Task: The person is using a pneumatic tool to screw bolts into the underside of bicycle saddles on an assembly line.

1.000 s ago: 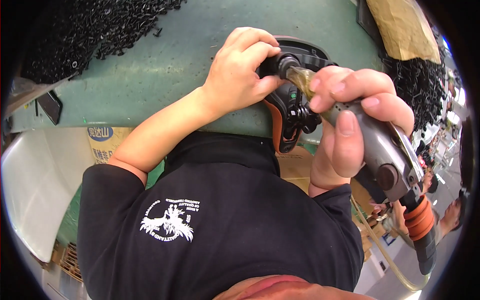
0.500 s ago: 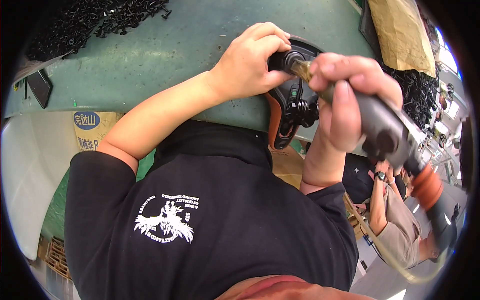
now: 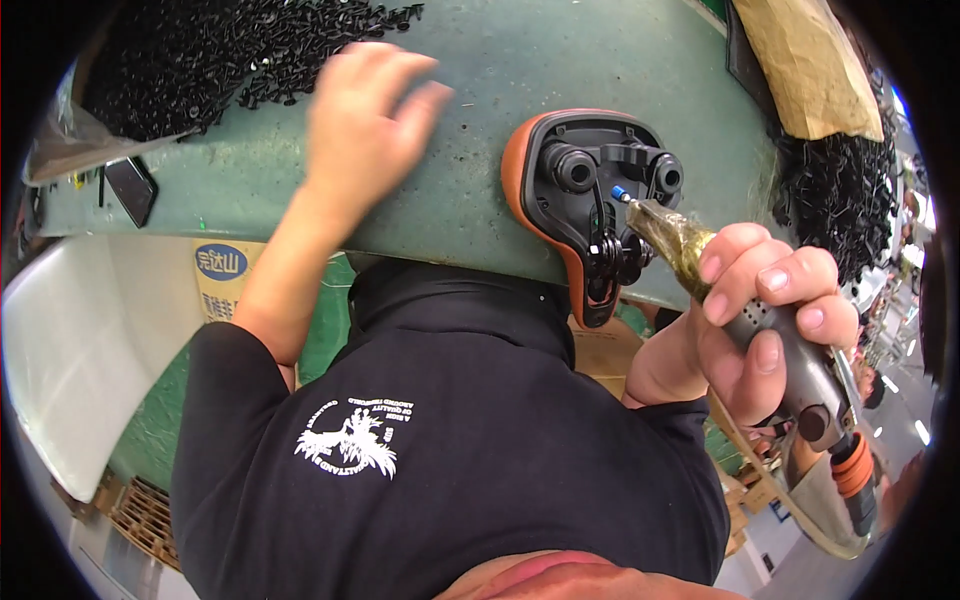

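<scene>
An upside-down bicycle saddle [image 3: 533, 165] lies on the green table, its brown cover around a black underside with round black dampers and a metal clamp at the nose. My right hand [image 3: 770, 310] is wrapped round a grey power screwdriver [image 3: 800, 375] with yellowish tape about its front end. Its blue-ringed bit points at the saddle's underside; whether it touches cannot be told. My left hand [image 3: 365, 125], blurred by motion, is away from the saddle, beside a heap of black screws [image 3: 270, 60]. Its thumb and fingers are apart and nothing shows between them.
A dark flat phone-like object [image 3: 130, 190] lies at the table's left edge. Brown paper [image 3: 810, 70] and a second heap of black parts [image 3: 840, 200] occupy the far right. A white bin [image 3: 90, 350] stands below left. The screwdriver's orange-collared tail [image 3: 853, 465] hangs at the lower right.
My left hand has let go of the saddle and moved left toward the screws. The screwdriver has drawn back toward me and right, off the damper. The saddle now shows whole.
</scene>
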The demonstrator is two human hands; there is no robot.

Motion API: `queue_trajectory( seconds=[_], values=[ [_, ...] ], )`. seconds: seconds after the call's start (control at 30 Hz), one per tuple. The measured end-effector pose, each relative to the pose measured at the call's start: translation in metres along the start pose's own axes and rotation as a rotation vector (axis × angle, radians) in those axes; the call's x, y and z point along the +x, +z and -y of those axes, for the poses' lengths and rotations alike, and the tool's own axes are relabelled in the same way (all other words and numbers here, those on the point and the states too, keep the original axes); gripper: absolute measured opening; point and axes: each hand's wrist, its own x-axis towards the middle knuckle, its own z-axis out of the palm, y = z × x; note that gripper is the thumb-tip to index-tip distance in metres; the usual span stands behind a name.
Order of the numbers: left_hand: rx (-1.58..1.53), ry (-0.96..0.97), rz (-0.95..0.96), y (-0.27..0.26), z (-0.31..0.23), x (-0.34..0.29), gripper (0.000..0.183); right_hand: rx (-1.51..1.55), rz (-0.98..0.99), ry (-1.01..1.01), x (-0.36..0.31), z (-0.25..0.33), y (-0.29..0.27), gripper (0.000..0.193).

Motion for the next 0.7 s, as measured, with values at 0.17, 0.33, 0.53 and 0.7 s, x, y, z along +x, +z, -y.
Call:
queue_trajectory(
  seconds=[0.17, 0.33, 0.53, 0.7],
  values=[
    [0.216, -0.083, 0.205, -0.014, 0.052, -0.002, 0.019, 0.065, -0.065, -0.002, -0.004, -0.005, -0.007, 0.042],
    [-0.035, -0.367, 0.26, -0.016, 0.04, 0.006, 0.011, 0.025, -0.016, -0.006, -0.008, 0.003, -0.022, 0.042],
    [-1.586, -0.415, 0.464, 0.001, -0.081, 0.028, 0.009, 0.22, -0.067, -0.05, -0.013, 0.027, -0.029, 0.035],
    [-1.857, -0.545, 0.744, 0.02, -0.129, 0.033, 0.018, 0.26, -0.082, -0.131, -0.023, 0.036, -0.035, 0.034]
  ],
)
